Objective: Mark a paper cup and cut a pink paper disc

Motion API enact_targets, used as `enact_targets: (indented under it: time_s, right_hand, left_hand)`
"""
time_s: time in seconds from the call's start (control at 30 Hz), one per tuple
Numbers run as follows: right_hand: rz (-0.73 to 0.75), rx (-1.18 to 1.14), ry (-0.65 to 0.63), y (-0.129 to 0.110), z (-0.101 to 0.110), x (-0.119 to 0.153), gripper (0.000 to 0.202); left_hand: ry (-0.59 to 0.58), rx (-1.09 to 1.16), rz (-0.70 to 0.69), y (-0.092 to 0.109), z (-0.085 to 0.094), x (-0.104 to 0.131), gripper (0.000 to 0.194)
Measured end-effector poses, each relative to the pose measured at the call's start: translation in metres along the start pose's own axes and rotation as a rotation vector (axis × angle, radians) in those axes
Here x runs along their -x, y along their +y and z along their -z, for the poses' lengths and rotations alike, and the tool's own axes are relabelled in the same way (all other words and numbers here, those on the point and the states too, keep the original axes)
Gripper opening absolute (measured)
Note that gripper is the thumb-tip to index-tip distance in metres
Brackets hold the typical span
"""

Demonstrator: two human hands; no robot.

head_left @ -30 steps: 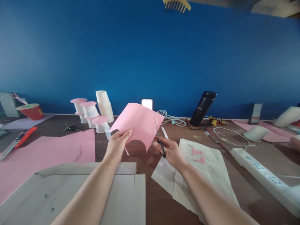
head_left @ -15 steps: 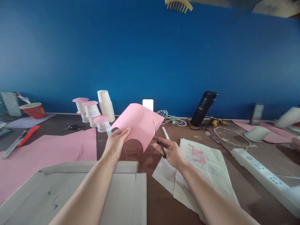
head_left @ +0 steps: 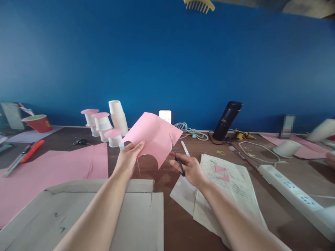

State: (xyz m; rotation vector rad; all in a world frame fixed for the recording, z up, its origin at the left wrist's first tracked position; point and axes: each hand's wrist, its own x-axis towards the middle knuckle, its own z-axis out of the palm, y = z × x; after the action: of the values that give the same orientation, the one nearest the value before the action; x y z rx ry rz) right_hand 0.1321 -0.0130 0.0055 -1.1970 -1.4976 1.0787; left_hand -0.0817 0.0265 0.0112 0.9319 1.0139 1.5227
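A pink paper sheet (head_left: 154, 134) with a curved notch in its lower edge is held up above the brown table by my left hand (head_left: 129, 157), thumb on top. My right hand (head_left: 190, 169) grips black-handled scissors (head_left: 178, 161), whose blades point up and lie at the sheet's right part. White cups with pink paper discs (head_left: 102, 122) stand behind my left hand. Under my left forearm is a grey-white cardboard piece (head_left: 141, 216). Printed papers (head_left: 235, 184) with small pink scraps (head_left: 222, 173) lie beside my right hand.
Large pink paper (head_left: 65, 164), a utility knife (head_left: 23, 157) and a red cup (head_left: 39, 123) are at left. A phone (head_left: 165, 115), coiled cable (head_left: 192, 132) and black bottle (head_left: 227, 120) line the wall. A power strip (head_left: 293, 195) and another person's hand (head_left: 331, 160) are at right.
The pink sheet has tilted slightly, its upper left edge rising a little. My left hand and the scissors have shifted slightly to the left.
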Motion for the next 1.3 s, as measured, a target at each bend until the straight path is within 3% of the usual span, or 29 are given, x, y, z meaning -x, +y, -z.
enact_targets:
  time_s: [1.3]
  right_hand:
    - [0.028,0.135,-0.058,0.0054,0.0021,0.0002,0.052]
  left_hand:
    - [0.024,0.051,-0.037,0.0044,0.0053,-0.0031,0.043]
